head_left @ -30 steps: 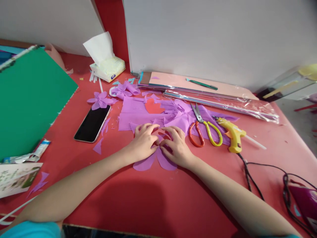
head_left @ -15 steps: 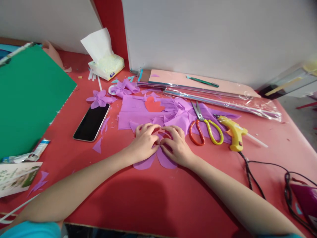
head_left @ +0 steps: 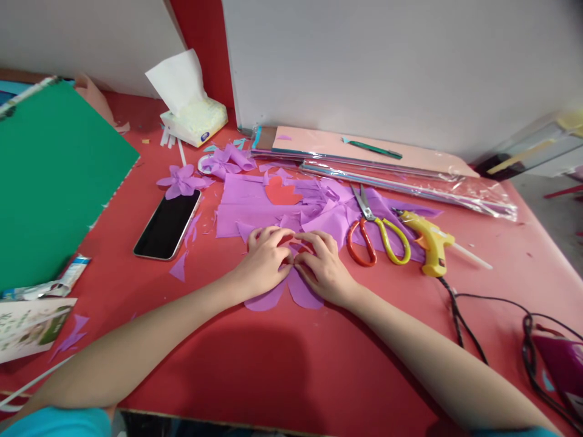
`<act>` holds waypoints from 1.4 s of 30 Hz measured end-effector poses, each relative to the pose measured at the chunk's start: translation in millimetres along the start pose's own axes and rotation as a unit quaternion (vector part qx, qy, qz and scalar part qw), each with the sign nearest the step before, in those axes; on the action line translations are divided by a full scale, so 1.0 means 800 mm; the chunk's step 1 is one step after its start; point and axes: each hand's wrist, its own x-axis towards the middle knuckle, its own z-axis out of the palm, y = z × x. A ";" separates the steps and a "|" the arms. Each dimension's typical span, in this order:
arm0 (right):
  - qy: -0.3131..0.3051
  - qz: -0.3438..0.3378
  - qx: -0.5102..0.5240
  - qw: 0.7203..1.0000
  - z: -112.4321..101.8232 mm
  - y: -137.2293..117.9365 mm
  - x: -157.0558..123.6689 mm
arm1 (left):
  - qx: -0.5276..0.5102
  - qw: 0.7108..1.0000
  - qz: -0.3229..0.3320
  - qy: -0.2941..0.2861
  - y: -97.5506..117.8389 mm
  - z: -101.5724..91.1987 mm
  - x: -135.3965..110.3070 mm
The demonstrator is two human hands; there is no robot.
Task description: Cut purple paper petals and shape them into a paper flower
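Note:
Low over the middle of the red table, my left hand (head_left: 264,264) and my right hand (head_left: 325,267) meet with curled fingers, thumbs and fingertips pressed together. Both are closed on a purple paper flower cut-out (head_left: 306,292); two of its rounded petals show below them, and its centre is hidden under the fingers. Just beyond lie purple paper sheets and scraps (head_left: 246,215), with a red paper piece (head_left: 282,193) on top. Scissors (head_left: 368,218) with one red and one yellow handle rest, blades partly apart, to the right of my right hand.
A yellow glue gun (head_left: 430,240) with a black cord lies right. To the left are a phone (head_left: 167,224), a finished purple flower (head_left: 181,181), a tissue box (head_left: 195,121) and a green sheet (head_left: 54,182). Plastic-wrapped paper (head_left: 410,188) and a green craft knife (head_left: 376,150) lie behind.
Both hands stay almost still on the purple paper, fingertips together. The whole view has shifted very slightly; nothing else has visibly moved.

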 end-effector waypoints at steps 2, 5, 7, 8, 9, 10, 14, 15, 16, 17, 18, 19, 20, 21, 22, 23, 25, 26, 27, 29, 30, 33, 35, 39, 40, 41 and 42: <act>-0.002 0.002 0.001 1.000 0.000 0.000 0.000 | 0.006 1.000 0.003 0.000 0.001 0.000 0.000; -0.007 0.010 -0.003 1.000 0.001 -0.001 0.000 | 0.022 1.000 0.013 -0.004 0.003 -0.001 0.000; -0.012 0.017 -0.014 1.000 0.002 -0.001 0.000 | 0.032 0.999 0.017 -0.007 0.005 -0.002 -0.001; -0.016 0.021 -0.020 0.999 0.002 -0.001 0.000 | 0.034 0.999 0.015 -0.007 0.006 -0.003 -0.001; -0.020 0.024 -0.027 0.999 0.003 -0.001 0.000 | 0.034 0.999 0.012 -0.008 0.007 -0.003 -0.002; -0.024 0.027 -0.033 0.999 0.003 -0.001 -0.001 | 0.034 0.999 0.008 -0.008 0.008 -0.003 -0.002; -0.028 0.047 -0.058 0.997 0.004 0.001 -0.002 | 0.036 0.999 0.002 -0.014 0.010 -0.003 -0.004; -0.028 0.051 -0.062 0.996 0.004 0.001 -0.002 | 0.035 0.999 0.002 -0.014 0.010 -0.003 -0.004; -0.028 0.055 -0.065 0.996 0.005 0.002 -0.002 | 0.035 0.999 0.003 -0.014 0.010 -0.002 -0.004; -0.026 0.060 -0.067 0.996 0.005 0.002 -0.002 | 0.034 0.999 0.003 -0.013 0.010 -0.002 -0.004; -0.023 0.065 -0.067 0.995 0.006 0.003 -0.003 | 0.035 0.999 0.004 -0.013 0.010 -0.002 -0.004; -0.017 0.067 -0.064 0.996 0.006 0.003 -0.003 | 0.036 0.999 0.005 -0.012 0.010 -0.002 -0.004; -0.009 0.067 -0.058 0.996 0.006 0.003 -0.003 | 0.038 0.999 0.006 -0.011 0.010 -0.002 -0.004; 0.000 0.063 -0.049 0.997 0.005 0.003 -0.003 | 0.041 0.999 0.006 -0.009 0.010 -0.002 -0.004; 0.006 0.054 -0.040 0.998 0.005 0.003 -0.003 | 0.043 0.999 0.006 -0.006 0.011 -0.002 -0.004; 0.008 0.043 -0.032 0.999 0.004 0.003 -0.003 | 0.045 0.999 0.006 -0.004 0.011 -0.001 -0.004; 0.004 0.023 -0.024 0.999 0.003 0.003 -0.003 | 0.048 0.999 0.007 -0.001 0.011 -0.001 -0.004; 0.000 0.017 -0.023 1.000 0.003 0.002 -0.003 | 0.048 0.999 0.008 0.000 0.012 -0.001 -0.004; -0.003 0.014 -0.024 1.000 0.003 0.002 -0.003 | 0.048 0.999 0.009 0.001 0.012 -0.001 -0.004; -0.003 0.016 -0.026 1.000 0.003 0.002 -0.003 | 0.050 0.999 0.010 0.001 0.013 -0.001 -0.004; -0.003 0.018 -0.026 0.999 0.003 0.002 -0.003 | 0.052 0.999 0.010 0.001 0.013 -0.002 -0.004; -0.009 0.026 -0.026 0.999 0.004 0.001 -0.003 | 0.054 0.998 0.010 -0.001 0.011 -0.005 -0.005; -0.016 0.028 -0.025 0.999 0.003 0.001 -0.003 | 0.055 0.998 0.009 0.001 0.009 -0.008 -0.006; -0.016 0.023 -0.018 0.999 0.003 0.000 -0.002 | 0.037 0.999 0.009 0.013 0.007 -0.009 -0.006; -0.015 0.023 -0.018 0.999 0.004 0.000 -0.002 | 0.029 0.999 0.010 0.015 0.008 -0.008 -0.006; -0.014 0.023 -0.018 0.999 0.004 0.000 -0.002 | 0.022 1.000 0.010 0.017 0.008 -0.007 -0.006; -0.012 0.023 -0.019 0.999 0.004 0.000 -0.002 | 0.017 1.000 0.009 0.018 0.009 -0.005 -0.006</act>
